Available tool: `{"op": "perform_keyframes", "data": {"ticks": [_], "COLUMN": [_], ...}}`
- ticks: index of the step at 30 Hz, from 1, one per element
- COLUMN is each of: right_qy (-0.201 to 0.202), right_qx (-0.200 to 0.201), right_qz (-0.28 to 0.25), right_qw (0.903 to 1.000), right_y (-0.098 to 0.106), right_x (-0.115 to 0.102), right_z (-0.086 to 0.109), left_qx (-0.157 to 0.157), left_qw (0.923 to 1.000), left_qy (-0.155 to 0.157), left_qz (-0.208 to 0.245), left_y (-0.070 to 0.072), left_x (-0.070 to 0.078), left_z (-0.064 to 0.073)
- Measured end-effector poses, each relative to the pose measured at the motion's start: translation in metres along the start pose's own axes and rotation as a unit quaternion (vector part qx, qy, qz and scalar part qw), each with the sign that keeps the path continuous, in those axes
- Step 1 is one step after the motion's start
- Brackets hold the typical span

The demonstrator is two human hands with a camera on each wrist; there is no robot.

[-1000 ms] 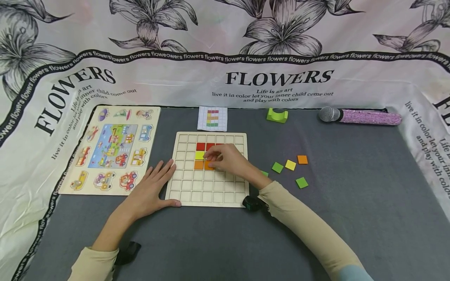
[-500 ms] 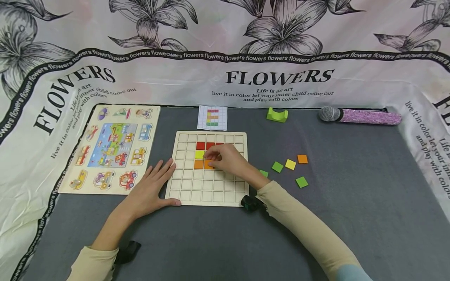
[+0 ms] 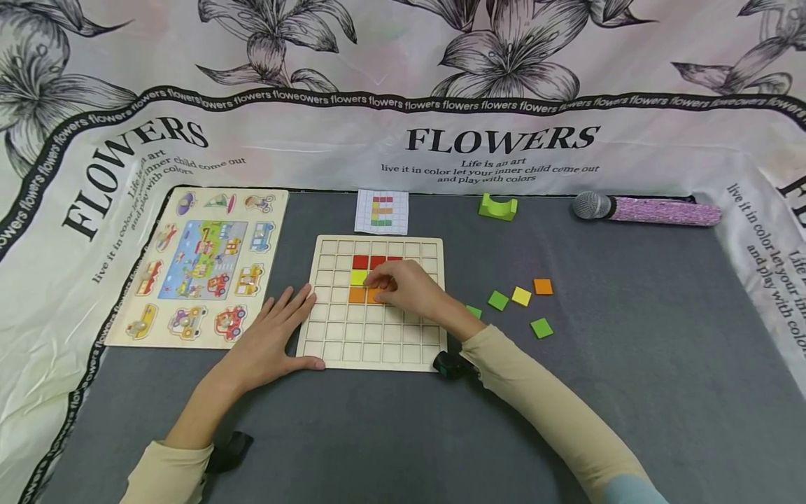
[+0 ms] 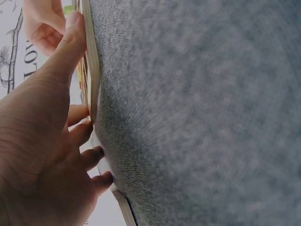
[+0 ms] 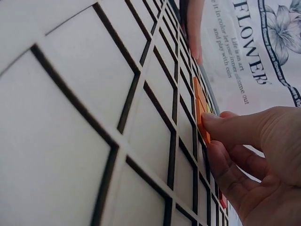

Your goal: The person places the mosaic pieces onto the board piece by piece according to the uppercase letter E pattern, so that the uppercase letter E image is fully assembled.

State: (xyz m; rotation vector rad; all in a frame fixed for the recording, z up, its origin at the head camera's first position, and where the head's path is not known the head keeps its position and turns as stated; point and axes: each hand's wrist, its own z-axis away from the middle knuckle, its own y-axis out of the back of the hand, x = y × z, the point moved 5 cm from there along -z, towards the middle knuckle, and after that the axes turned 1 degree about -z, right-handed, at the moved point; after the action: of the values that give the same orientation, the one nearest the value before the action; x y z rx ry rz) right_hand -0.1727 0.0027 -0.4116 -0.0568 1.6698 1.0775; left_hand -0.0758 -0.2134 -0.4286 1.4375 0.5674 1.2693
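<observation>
A pale wooden grid board lies on the grey table, holding a row of red tiles, a yellow tile and two orange tiles. My right hand is over the board, its thumb and curled fingers at the right-hand orange tile. In the right wrist view, the thumb tip meets that orange tile's edge. The hand covers cells to the right of the yellow tile. My left hand rests with spread fingers along the board's left edge, thumb at its near-left corner.
Several loose green, yellow and orange tiles lie right of the board. Behind it are a printed pattern card, a green curved block and a pink microphone. A picture puzzle board lies to the left.
</observation>
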Motion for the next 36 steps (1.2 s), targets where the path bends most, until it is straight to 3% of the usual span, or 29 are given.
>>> {"op": "perform_keyframes", "data": {"ticks": [5,10,17,21,23,27,32,36], "right_qy": [0.012,-0.004,-0.071,-0.123,-0.136,-0.125,-0.096,-0.102], "right_qx": [0.012,0.051,0.11,0.121,0.122,0.124,0.138,0.136], "right_qz": [-0.014,-0.009,0.042,0.075,0.086,0.102,0.125,0.124], "right_qw": [0.9998,0.9987,0.9905,0.9822,0.9794,0.9791,0.9779,0.9775], "right_y": [0.014,0.051,0.12,0.145,0.151,0.152,0.15,0.153], "right_x": [-0.003,0.012,0.056,0.077,0.084,0.096,0.101,0.1], "right_z": [0.01,0.034,0.104,0.144,0.158,0.172,0.175,0.172], "left_qx": [-0.002,0.001,0.006,0.006,0.006,0.004,0.003,0.004], "left_qw": [1.0,1.0,0.9999,0.9999,1.0,1.0,1.0,1.0], "left_qy": [0.001,-0.006,-0.008,-0.008,-0.007,-0.008,-0.009,-0.007], "left_qz": [0.001,0.005,-0.005,-0.005,-0.002,0.0,0.001,0.003], "left_y": [0.0,0.0,0.002,0.003,0.003,0.003,0.001,0.001], "left_x": [0.001,0.002,0.001,0.001,0.002,0.003,0.003,0.003], "left_z": [0.0,0.0,0.003,0.004,0.004,0.004,0.003,0.002]}}
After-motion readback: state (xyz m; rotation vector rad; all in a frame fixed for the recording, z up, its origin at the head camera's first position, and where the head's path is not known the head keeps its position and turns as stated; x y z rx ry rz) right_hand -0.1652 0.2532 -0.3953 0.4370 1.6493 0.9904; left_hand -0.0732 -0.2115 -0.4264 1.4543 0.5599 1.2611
